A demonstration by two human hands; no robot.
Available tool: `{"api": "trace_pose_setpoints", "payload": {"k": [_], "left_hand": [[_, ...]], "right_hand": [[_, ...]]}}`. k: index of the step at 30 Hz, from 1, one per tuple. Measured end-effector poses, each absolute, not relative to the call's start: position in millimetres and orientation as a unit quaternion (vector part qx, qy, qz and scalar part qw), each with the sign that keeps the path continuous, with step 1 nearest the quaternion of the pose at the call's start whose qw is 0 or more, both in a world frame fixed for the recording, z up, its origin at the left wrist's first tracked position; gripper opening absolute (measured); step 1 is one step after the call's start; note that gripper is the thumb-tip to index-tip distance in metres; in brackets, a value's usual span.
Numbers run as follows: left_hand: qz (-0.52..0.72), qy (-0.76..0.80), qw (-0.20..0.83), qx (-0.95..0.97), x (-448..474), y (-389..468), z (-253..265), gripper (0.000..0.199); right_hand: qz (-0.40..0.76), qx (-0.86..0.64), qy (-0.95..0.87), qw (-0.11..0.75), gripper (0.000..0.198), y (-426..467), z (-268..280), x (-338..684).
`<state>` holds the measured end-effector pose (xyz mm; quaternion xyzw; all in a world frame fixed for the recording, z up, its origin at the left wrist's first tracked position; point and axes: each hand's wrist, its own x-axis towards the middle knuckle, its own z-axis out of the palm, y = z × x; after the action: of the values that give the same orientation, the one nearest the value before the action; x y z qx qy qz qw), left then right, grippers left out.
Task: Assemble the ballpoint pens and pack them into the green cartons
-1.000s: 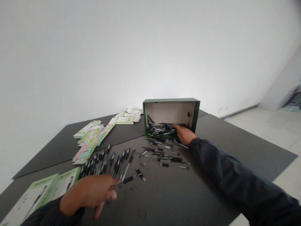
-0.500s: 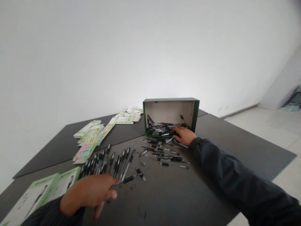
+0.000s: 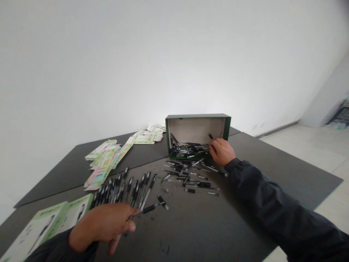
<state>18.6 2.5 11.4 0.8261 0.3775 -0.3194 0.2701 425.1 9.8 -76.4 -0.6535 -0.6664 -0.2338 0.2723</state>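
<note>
One green box (image 3: pixel 198 117) tipped on its side at the table's (image 3: pixel 259 160) far end, heaped with too many pens (image 3: pixel 188 149) to count. Right hand (image 3: pixel 222 151) at its mouth, grip closed around pens. Left hand (image 3: pixel 105 225), near edge, pinching one pen (image 3: pixel 148 209). Beside it, one row of pens (image 3: pixel 125 189); left, scattered flat cartons (image 3: pixel 106 162).

Head view looks forward, down across the table (image 3: pixel 191 225); edges perhaps warped.
</note>
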Motion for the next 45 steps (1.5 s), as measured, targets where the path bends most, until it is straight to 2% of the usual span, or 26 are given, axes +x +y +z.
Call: {"api": "trace_pose_setpoints", "payload": {"k": [3,5,7,10,12,15,17,28,36,41,45], "left_hand": [[-0.32,0.375,0.273,0.826,18.3,2.7,10.8,0.032],[-0.325,0.377,0.273,0.824,17.9,2.9,9.3,0.032],[-0.323,0.381,0.273,0.822,17.2,3.3,7.1,0.031],[-0.32,0.384,0.281,0.819,16.0,3.8,3.8,0.03],[-0.315,0.383,0.285,0.82,15.4,3.8,2.8,0.029],[-0.303,0.382,0.281,0.827,15.6,3.1,3.8,0.029],[-0.308,0.382,0.271,0.828,16.6,2.2,5.6,0.029],[-0.311,0.385,0.251,0.832,19.3,-4.7,13.0,0.034],[-0.32,0.387,0.256,0.826,18.4,-3.7,13.5,0.036],[-0.307,0.389,0.261,0.828,18.9,-6.8,14.9,0.038],[-0.305,0.387,0.257,0.832,19.2,-8.1,14.6,0.037]], "right_hand": [[-0.326,-0.655,-0.553,0.399,0.021,1.8,-67.5,437.5],[-0.346,-0.659,-0.478,0.467,0.035,-1.9,-64.1,450.9],[-0.314,-0.689,-0.432,0.49,0.051,-2.2,-64.7,466.0],[-0.16,-0.765,-0.448,0.434,0.059,5.7,-72.5,484.2],[-0.063,-0.798,-0.481,0.357,0.052,15.3,-78.9,490.5],[-0.021,-0.824,-0.502,0.263,0.037,32.2,-82.6,492.5],[-0.025,-0.828,-0.505,0.243,0.033,43.4,-78.8,492.2],[0.098,-0.825,-0.478,0.286,0.024,80.0,-28.3,513.8],[0.234,-0.83,-0.353,0.364,0.018,41.9,-43.6,547.1],[0.303,-0.85,-0.266,0.34,0.009,15.9,-48.8,583.5],[0.328,-0.869,-0.222,0.297,0.013,-1.2,-53.1,600.2]]}}
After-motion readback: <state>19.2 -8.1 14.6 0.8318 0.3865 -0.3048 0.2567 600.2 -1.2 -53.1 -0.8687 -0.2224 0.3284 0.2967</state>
